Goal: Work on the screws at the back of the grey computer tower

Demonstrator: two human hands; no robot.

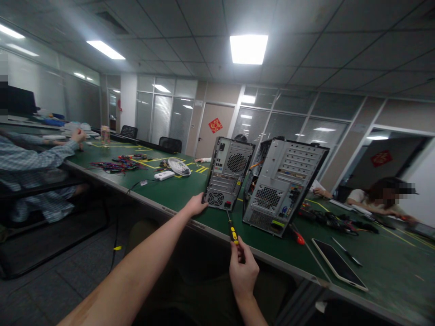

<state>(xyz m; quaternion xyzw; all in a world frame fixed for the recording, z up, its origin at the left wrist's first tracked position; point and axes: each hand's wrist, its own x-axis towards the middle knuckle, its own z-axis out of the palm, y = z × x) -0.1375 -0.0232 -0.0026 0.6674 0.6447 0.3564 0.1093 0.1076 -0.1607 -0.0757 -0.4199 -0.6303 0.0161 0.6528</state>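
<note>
The smaller computer case (227, 174) stands upright on the green table, its back panel with fan grilles and ports facing me. My left hand (197, 204) holds it at the lower left edge, with part of the fingers hidden behind the side. In my right hand (243, 262), closed fingertips grip a screwdriver (233, 233) with a yellow and black handle. Its shaft points up at the bottom of the case's back, near the lower right corner; whether the tip touches a screw is too small to tell. A larger computer case (282, 185) stands just right of it.
Right of the cases lie a red-handled tool (299, 237), a phone (340, 265), a thin pen-like tool (347, 251) and black cables (335, 221). Leftward are coloured wires (118, 165), a white power strip (165, 175) and a white round frame (179, 166). People sit at both sides.
</note>
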